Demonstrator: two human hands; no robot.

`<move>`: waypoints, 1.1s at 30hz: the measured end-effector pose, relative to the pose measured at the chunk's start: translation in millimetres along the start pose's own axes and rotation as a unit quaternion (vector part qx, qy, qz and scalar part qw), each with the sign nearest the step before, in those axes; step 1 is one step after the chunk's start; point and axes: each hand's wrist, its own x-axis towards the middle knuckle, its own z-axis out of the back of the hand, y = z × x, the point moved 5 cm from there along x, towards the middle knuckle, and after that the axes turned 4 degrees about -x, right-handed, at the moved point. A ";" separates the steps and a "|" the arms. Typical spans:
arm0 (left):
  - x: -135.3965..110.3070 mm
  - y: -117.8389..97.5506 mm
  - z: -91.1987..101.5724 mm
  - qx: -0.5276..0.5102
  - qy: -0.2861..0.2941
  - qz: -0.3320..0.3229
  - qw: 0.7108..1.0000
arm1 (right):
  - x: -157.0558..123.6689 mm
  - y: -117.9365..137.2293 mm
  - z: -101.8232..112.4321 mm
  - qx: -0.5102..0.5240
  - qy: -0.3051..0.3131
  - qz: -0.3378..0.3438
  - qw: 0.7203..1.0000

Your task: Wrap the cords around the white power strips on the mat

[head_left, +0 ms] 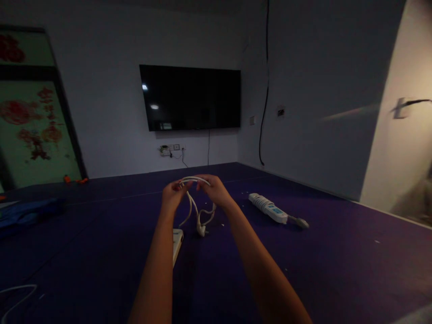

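A white power cord [193, 178] arches between my two hands, doubled into loops. My left hand [173, 194] pinches it on the left, and my right hand [213, 188] grips it on the right. Below them the cord dangles in loose bends, with its plug [201, 231] hanging low, at or just above the purple floor. Partly covered by my left forearm, a white power strip [177, 243] lies on the floor; where the cord joins it is hard to see. To the right lies a second power strip [270, 208], its cord wound around its body.
The purple floor [229, 288] carries small white scraps. Dark blue cloth [30, 213] lies at far left, and a white cable [18, 290] at near left. Ahead, a television [192, 99] hangs above wall sockets [172, 147]; a black cable [265, 112] drops down the right wall.
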 end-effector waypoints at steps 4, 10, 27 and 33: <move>5.2 -2.0 1.1 0.161 0.020 -0.088 0.983 | -0.6 -3.4 11.5 0.057 -0.025 -0.027 0.998; 4.4 10.1 -4.6 0.136 0.069 -0.037 0.988 | -2.7 3.5 19.9 0.082 -0.039 -0.032 0.995; 1.8 39.6 -29.5 0.257 0.181 -0.028 0.949 | -4.8 10.9 30.1 0.190 -0.060 -0.078 0.977; -7.5 33.6 -35.7 0.310 0.168 -0.045 0.935 | -7.8 12.5 26.2 0.274 -0.054 -0.123 0.952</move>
